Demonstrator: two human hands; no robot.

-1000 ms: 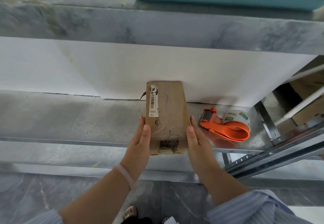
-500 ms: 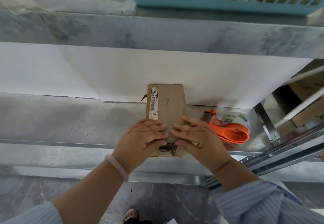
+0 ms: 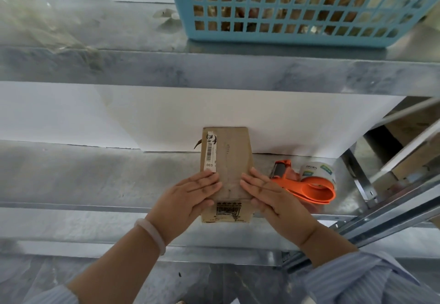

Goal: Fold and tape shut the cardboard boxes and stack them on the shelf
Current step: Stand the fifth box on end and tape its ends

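Nearest, at 6 o'clock: floor, dark and marbled, with two forearms rising from it. Striped blue sleeve [image 3: 357, 282] on the right arm; pale bracelet [image 3: 152, 234] on the left wrist.

Left hand [image 3: 188, 199] lies flat on the near half of the cardboard box [image 3: 227, 153]. Its fingers [image 3: 209, 181] are straight, side by side, angled toward 1 o'clock, and clamp nothing, only pressing down. Right hand [image 3: 269, 196] mirrors it, its fingers [image 3: 253, 180] straight and together and angled toward 11 o'clock. A narrow strip of box top shows between the two sets of fingertips, which do not touch.

The box sits on the metal shelf [image 3: 95, 175], long axis running 6 to 12. Its near end overhangs or meets the shelf lip; cannot tell which. The far end is against the white back panel [image 3: 285, 122]. Clear tape shines along the top seam. White barcode label [image 3: 210, 152] on the left edge of the top; printed black code on the near end face.

At 3 o'clock of the box, just beside the right hand: orange tape dispenser [image 3: 309, 187] with a roll loaded, lying on the same shelf.

Farther, at 12 o'clock: upper metal shelf [image 3: 166, 68]. Blue plastic basket [image 3: 297, 34] stands on it toward 1 o'clock; its contents are brownish and unclear through the lattice.
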